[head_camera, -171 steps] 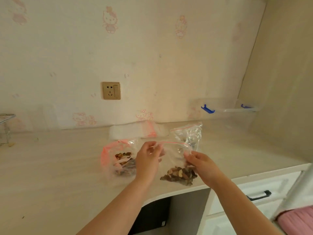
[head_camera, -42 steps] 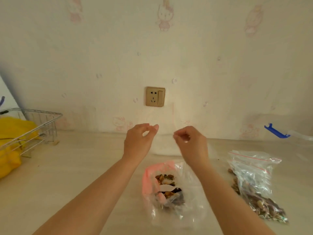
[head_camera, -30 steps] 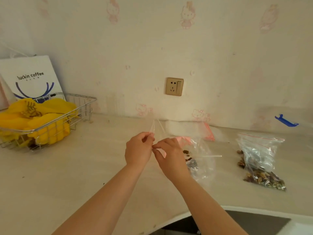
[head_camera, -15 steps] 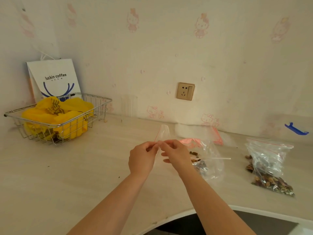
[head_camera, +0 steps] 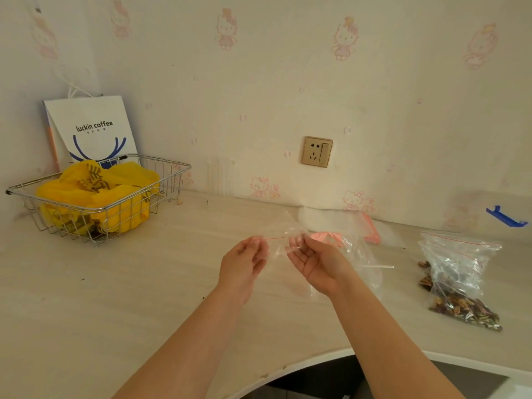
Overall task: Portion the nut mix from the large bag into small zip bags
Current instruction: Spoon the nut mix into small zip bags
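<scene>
An empty small zip bag (head_camera: 277,249) with a red seal line is stretched above the countertop between my hands. My left hand (head_camera: 244,262) pinches its left top corner, and my right hand (head_camera: 313,262) pinches the right side of its mouth. Behind my right hand lies the large clear bag (head_camera: 361,256) with a pink-red top; its nuts are hidden by my hand. A filled zip bag of nut mix (head_camera: 457,279) lies at the right. A stack of unused zip bags (head_camera: 336,221) rests by the wall.
At the left stands a wire basket (head_camera: 169,180) holding yellow plastic bags, with a white paper coffee bag (head_camera: 92,128) behind it. On the wall is a socket (head_camera: 317,151). A blue clip (head_camera: 505,217) shows far right. The counter edge (head_camera: 311,359) curves in front.
My hands have spread apart, pulling the small zip bag out flat between them. The view has shifted slightly so the basket sits more in frame.
</scene>
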